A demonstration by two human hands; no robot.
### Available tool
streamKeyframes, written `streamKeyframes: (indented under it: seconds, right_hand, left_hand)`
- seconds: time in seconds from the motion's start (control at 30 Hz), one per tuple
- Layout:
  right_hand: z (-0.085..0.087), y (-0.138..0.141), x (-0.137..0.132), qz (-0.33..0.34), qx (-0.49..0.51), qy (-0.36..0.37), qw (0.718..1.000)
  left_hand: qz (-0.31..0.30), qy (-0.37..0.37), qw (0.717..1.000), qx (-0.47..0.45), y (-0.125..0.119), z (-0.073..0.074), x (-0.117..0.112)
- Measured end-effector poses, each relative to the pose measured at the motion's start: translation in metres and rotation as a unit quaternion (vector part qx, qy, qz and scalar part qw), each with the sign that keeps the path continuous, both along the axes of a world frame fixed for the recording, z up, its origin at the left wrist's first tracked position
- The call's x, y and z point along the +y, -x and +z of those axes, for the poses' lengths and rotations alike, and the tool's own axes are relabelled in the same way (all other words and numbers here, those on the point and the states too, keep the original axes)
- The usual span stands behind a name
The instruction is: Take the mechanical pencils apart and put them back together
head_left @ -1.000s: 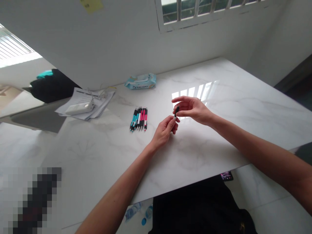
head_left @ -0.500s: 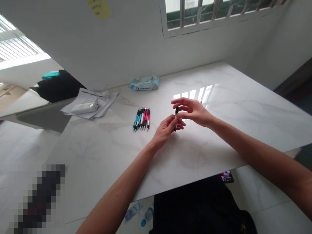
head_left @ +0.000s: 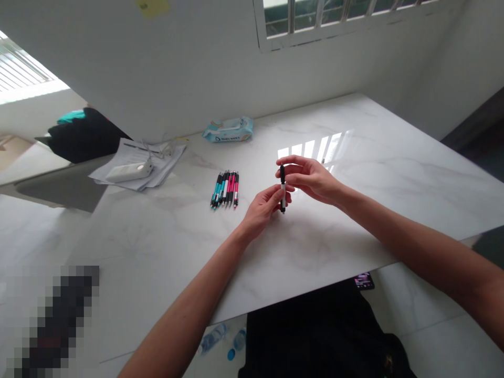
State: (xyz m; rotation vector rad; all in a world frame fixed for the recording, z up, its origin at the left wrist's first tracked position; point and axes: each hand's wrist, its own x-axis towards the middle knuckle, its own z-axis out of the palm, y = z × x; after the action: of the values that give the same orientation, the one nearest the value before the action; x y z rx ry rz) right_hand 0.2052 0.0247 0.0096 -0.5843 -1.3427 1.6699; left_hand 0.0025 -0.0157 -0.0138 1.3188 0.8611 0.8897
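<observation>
A black and white pen (head_left: 282, 190) stands nearly upright above the white marble table (head_left: 354, 173), held by both hands. My left hand (head_left: 264, 206) grips its lower part with curled fingers. My right hand (head_left: 309, 176) pinches its upper end between thumb and fingers. To the left of my hands, a row of several teal, pink and black pens (head_left: 225, 189) lies side by side on the table.
A pack of wet wipes (head_left: 228, 129) lies near the wall. Papers with a white device and cable (head_left: 136, 165) sit at the table's left edge. Below the near edge are a phone (head_left: 364, 281), dark cloth and plastic bottles (head_left: 220, 338).
The pen has come further out between my hands and now stands more upright, showing its full length. Both hands stayed in about the same place.
</observation>
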Motion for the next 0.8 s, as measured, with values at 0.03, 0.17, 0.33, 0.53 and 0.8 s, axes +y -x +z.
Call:
streamKeyframes:
  seconds: [0.03, 0.17, 0.33, 0.53, 0.8]
  right_hand:
    - [0.0000, 0.0002, -0.0003, 0.004, -0.004, -0.002, 1.000]
    - [0.0018, 0.0004, -0.0018, -0.028, -0.039, -0.048, 0.998]
    - [0.0027, 0.0004, -0.0012, -0.031, -0.043, -0.074, 0.996]
    - [0.0015, -0.0024, 0.0014, -0.019, -0.038, -0.059, 0.997]
    - [0.0047, -0.0087, 0.0054, -0.054, -0.030, -0.060, 0.996]
  left_hand:
    - [-0.004, 0.004, 1.000, -0.003, -0.0002, -0.0006, -0.0004]
    - [-0.001, 0.007, 1.000, 0.000, -0.0015, -0.0028, -0.0016]
    - [-0.010, 0.000, 1.000, 0.004, -0.0019, -0.0004, -0.0022]
    - [-0.002, -0.016, 1.000, 0.027, 0.0001, 0.0012, -0.0013]
    - [-0.003, -0.070, 0.994, 0.083, -0.0013, -0.0018, -0.0003]
